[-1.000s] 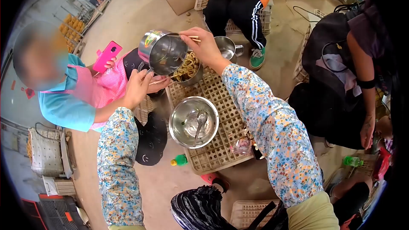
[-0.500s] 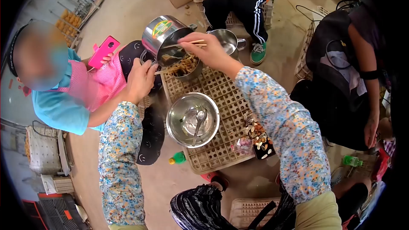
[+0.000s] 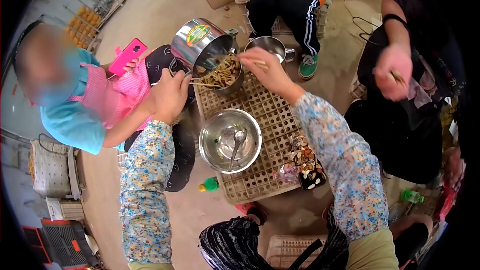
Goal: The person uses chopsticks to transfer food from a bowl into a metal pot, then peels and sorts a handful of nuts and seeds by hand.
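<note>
With the steel bowl (image 3: 206,140) taken as the clock's centre, a tilted pot (image 3: 196,39) is held at 11 o'clock, its mouth turned toward about 4 o'clock. Its handle is grasped by the left hand (image 3: 170,92), which is seen at 10 o'clock. Below that mouth, at 12 o'clock, a lower pot (image 3: 233,88) is filled with brownish strips of food (image 3: 225,73); whether the two pots are touching cannot be told. At 1 o'clock, chopsticks (image 3: 259,64) are pinched in the right hand (image 3: 267,70), just beside the lower pot. A handled steel cup (image 3: 267,46) is placed beyond it. Pale sticks (image 3: 206,84) are laid across the lower pot's near edge (by whom they are held cannot be made out).

Inside the bowl a spoon (image 3: 236,149) is rested, its handle pointed to 6 o'clock. Mixed nuts (image 3: 305,156) are scattered at 3 o'clock on the worktop (image 3: 272,115), a perforated plastic crate, with a clear packet (image 3: 286,173) at 4. A green bottle (image 3: 212,184) is seen at 7, and a pink phone (image 3: 126,60) is held by a seated person (image 3: 75,127) at 10.
</note>
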Demonstrator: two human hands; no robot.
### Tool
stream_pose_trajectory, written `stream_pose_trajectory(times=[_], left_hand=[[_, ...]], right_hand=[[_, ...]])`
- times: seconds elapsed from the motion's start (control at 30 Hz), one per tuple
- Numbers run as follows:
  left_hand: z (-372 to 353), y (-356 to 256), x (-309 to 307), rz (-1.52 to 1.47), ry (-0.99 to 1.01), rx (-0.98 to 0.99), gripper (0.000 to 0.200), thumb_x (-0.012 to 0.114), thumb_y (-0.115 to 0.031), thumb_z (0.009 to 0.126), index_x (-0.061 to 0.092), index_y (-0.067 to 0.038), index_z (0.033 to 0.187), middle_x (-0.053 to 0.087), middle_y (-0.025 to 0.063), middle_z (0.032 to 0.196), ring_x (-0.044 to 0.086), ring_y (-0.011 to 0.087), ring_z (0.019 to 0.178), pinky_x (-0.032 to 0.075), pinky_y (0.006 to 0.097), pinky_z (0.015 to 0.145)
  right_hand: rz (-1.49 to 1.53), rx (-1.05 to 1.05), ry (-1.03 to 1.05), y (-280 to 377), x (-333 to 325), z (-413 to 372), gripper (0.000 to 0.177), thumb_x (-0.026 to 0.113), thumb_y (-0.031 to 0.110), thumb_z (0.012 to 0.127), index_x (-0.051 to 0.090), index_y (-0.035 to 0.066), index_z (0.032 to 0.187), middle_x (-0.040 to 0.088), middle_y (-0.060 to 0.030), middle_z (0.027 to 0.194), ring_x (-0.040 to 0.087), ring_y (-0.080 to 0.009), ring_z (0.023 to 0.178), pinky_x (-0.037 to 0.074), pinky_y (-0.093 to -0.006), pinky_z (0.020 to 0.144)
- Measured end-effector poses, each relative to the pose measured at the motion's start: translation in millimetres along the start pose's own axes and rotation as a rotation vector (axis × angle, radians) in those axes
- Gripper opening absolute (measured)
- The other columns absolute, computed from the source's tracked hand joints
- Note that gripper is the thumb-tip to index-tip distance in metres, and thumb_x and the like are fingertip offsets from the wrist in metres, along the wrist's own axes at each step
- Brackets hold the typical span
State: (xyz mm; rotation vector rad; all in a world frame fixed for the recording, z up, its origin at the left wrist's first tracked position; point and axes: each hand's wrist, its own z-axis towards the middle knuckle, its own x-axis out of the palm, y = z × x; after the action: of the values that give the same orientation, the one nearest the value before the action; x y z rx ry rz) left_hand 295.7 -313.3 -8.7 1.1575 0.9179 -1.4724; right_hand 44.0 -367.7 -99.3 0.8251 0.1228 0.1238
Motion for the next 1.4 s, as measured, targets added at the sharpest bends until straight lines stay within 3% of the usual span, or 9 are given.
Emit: stream_pose_trajectory(times=[0.07, 0.33, 0.5, 0.73, 0.87, 0.93, 1.0, 1.13, 1.4], left_hand=[[-1.5, -0.4, 0.5, 0.009, -0.024, 0.010, 0.024, 0.047, -0.027, 0.093, 0.053, -0.004, 0.094, 0.043, 0.0239, 0.093, 0.054, 0.0445, 0.075, 0.045, 0.0496, 0.066], [-2.7, -2.2, 13.2, 0.082, -0.235, 0.169, 0.023, 0.053, -0.028, 0.089, 0.058, -0.006, 0.086, 0.048, 0.0186, 0.079, 0.054, 0.0376, 0.068, 0.044, 0.0448, 0.060], [-5.9, 1.4, 12.2, 0.001, -0.141, 0.006, 0.020, 0.058, -0.025, 0.086, 0.058, -0.005, 0.085, 0.044, 0.0213, 0.083, 0.051, 0.0380, 0.075, 0.041, 0.0455, 0.065], [-12.2, -7.0, 5.1, 0.084, -0.231, 0.086, 0.022, 0.053, -0.028, 0.089, 0.058, -0.006, 0.088, 0.047, 0.0211, 0.083, 0.053, 0.0387, 0.071, 0.043, 0.0454, 0.061], [-27.4, -10.1, -23.1, -0.007, -0.218, -0.096, 0.022, 0.056, -0.025, 0.087, 0.060, -0.003, 0.087, 0.050, 0.0229, 0.086, 0.054, 0.0389, 0.079, 0.043, 0.0459, 0.067], [-45.8, -11.0, -34.8, -0.263, -0.295, -0.041, 0.024, 0.054, -0.023, 0.087, 0.061, 0.000, 0.090, 0.055, 0.0237, 0.086, 0.053, 0.0389, 0.077, 0.043, 0.0454, 0.068], [-76.5, -16.4, -42.8, -0.418, -0.351, 0.059, 0.026, 0.053, -0.022, 0.090, 0.059, 0.003, 0.090, 0.058, 0.0132, 0.075, 0.054, 0.0284, 0.068, 0.043, 0.0381, 0.063], [-148.5, -43.5, -80.0, -1.152, 0.135, -0.550, 0.025, 0.051, -0.027, 0.094, 0.058, -0.004, 0.088, 0.039, -0.0097, 0.063, 0.035, 0.0005, 0.054, 0.029, 0.0190, 0.047], [-234.7, -40.6, -70.4, -1.324, 0.161, -0.563, 0.027, 0.051, -0.030, 0.093, 0.053, -0.005, 0.081, 0.040, -0.0048, 0.063, 0.036, 0.0039, 0.053, 0.033, 0.0206, 0.050]], right_hand=[[-0.006, 0.196, 0.049, 10.1, -2.6, -18.0, 0.018, 0.058, 0.012, 0.089, 0.063, -0.003, 0.098, 0.061, -0.0085, 0.089, 0.060, -0.0159, 0.084, 0.047, -0.0256, 0.072], [0.313, 0.334, -0.090, 46.7, 55.3, -2.0, 0.024, 0.057, 0.019, 0.091, 0.062, -0.003, 0.100, 0.066, -0.0083, 0.085, 0.065, -0.0124, 0.074, 0.051, -0.0223, 0.065], [0.155, 0.445, -0.167, 32.1, 29.2, -28.2, 0.027, 0.055, 0.019, 0.092, 0.062, -0.006, 0.099, 0.065, -0.0097, 0.084, 0.066, -0.0135, 0.074, 0.055, -0.0243, 0.064], [0.198, 0.228, -0.165, 42.6, 46.3, -7.8, 0.026, 0.056, 0.020, 0.092, 0.062, -0.005, 0.099, 0.066, -0.0070, 0.082, 0.065, -0.0127, 0.073, 0.052, -0.0215, 0.066], [0.115, 0.435, -0.151, 74.3, 17.5, -33.9, 0.024, 0.053, 0.019, 0.093, 0.062, -0.004, 0.098, 0.066, -0.0072, 0.081, 0.065, -0.0111, 0.071, 0.051, -0.0210, 0.064], [0.092, 0.366, -0.092, 105.6, 7.9, -50.8, 0.016, 0.057, 0.013, 0.089, 0.061, -0.002, 0.092, 0.065, -0.0104, 0.080, 0.064, -0.0150, 0.067, 0.050, -0.0248, 0.059], [-0.057, 0.225, 0.039, 121.3, 6.1, -72.0, 0.013, 0.057, 0.012, 0.088, 0.061, 0.000, 0.091, 0.063, -0.0105, 0.080, 0.064, -0.0185, 0.069, 0.050, -0.0267, 0.060], [-0.426, 0.104, 0.587, 124.8, 30.4, -115.1, 0.011, 0.057, 0.011, 0.083, 0.061, 0.003, 0.087, 0.057, -0.0110, 0.087, 0.061, -0.0296, 0.077, 0.051, -0.0360, 0.067], [-0.931, -0.144, 0.879, 86.1, 103.7, -132.9, 0.006, 0.061, 0.009, 0.073, 0.065, 0.006, 0.076, 0.060, -0.0085, 0.092, 0.062, -0.0259, 0.085, 0.053, -0.0362, 0.070]])
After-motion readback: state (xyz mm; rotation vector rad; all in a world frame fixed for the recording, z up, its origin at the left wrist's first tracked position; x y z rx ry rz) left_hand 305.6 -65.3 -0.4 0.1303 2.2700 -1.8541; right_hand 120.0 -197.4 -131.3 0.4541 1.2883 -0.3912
